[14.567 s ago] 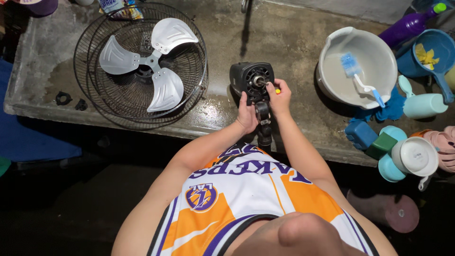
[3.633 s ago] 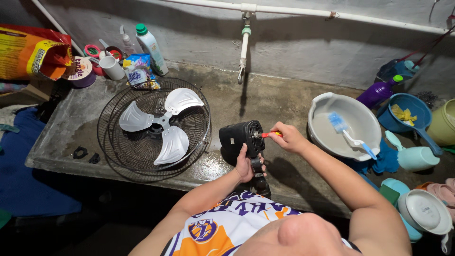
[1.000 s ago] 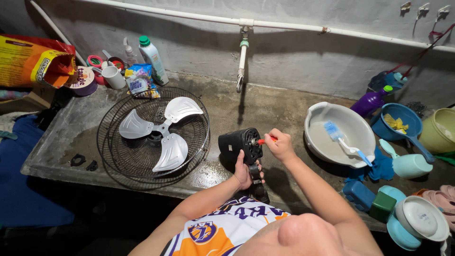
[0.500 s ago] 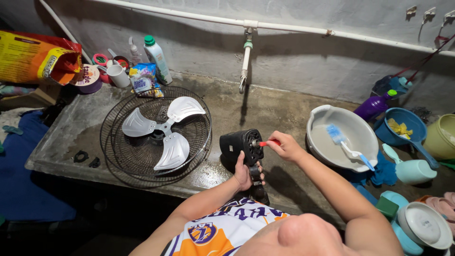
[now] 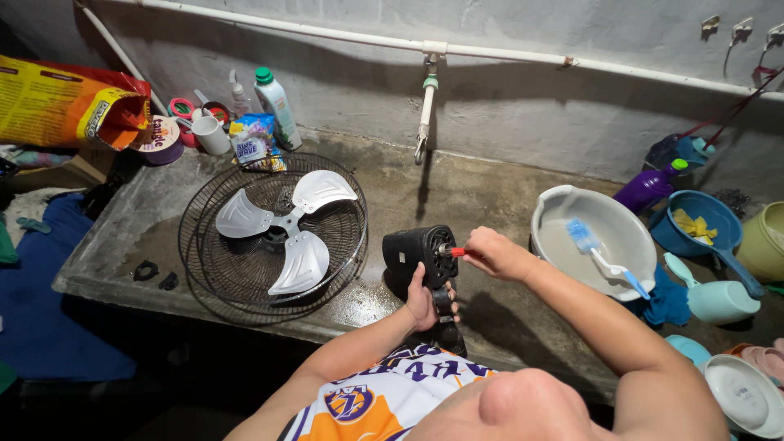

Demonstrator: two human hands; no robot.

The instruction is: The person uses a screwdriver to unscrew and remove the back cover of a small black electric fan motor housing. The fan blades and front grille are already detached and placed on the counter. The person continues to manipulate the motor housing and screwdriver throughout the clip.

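On the left of the concrete counter (image 5: 490, 188), the wire grille (image 5: 273, 237) is lying flat with the grey blade (image 5: 286, 233) resting inside it. The left hand (image 5: 423, 300) is gripping the black fan motor (image 5: 419, 255) from below, keeping it steady. The right hand (image 5: 498, 253) is pinching a red-handled tool (image 5: 455, 251) against its shaft. A grey basin (image 5: 563, 208) is sitting nearby.

Looks like a home wash area out back: rough concrete slab (image 5: 457, 204) with a plastic tap (image 5: 425, 114) on a wall pipe above it, detergent bottle (image 5: 275, 98) at its back left, wash basin (image 5: 600, 237) and dippers on its right.
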